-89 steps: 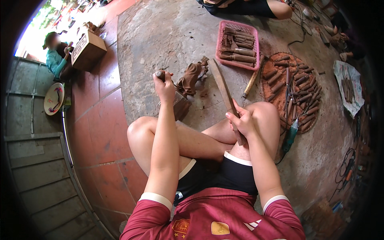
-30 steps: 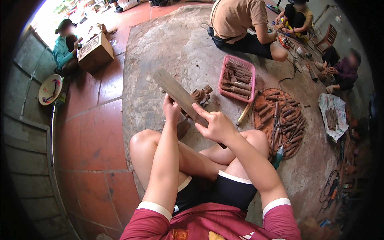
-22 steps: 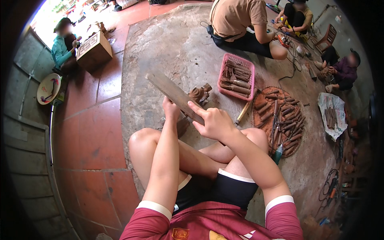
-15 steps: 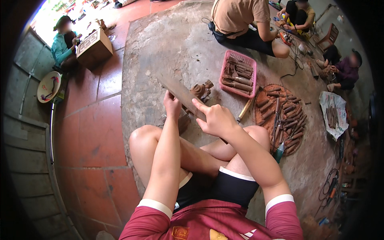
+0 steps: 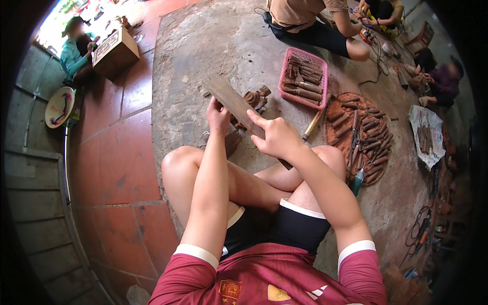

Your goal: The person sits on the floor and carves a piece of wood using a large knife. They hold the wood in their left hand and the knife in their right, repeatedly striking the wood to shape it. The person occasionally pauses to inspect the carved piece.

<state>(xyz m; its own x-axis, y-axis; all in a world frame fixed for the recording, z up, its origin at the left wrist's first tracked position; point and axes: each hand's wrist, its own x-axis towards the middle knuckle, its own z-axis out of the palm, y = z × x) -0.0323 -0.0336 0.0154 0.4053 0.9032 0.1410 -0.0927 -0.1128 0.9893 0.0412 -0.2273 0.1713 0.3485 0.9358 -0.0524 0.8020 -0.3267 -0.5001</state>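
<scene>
My right hand (image 5: 279, 136) grips a long flat wooden bat (image 5: 229, 97), its index finger stretched along the bat's face. The narrow near end pokes out below that hand, while the broad end slants to the far left. My left hand (image 5: 219, 116) is closed beside the bat's left edge; what its fingers hold is hidden behind the wood. Beyond and partly under the bat lies a brown carved wooden piece (image 5: 257, 98) on the floor. A darker wooden block (image 5: 231, 142) sits just before my crossed legs, partly covered by my left forearm.
Right of the carving stands a pink basket (image 5: 281, 91) of chisels. Near it lie a pale-handled tool (image 5: 313, 123), a round mat of sawdust with many wood-handled tools (image 5: 373, 137), a green bottle (image 5: 357, 182) and a white sack (image 5: 433, 158). Other people sit around, one (image 5: 300, 12) close ahead.
The bat was blurred by motion and seen more edge-on; its broad face now shows more clearly. Both hands keep their hold, and the whole view has shifted slightly.
</scene>
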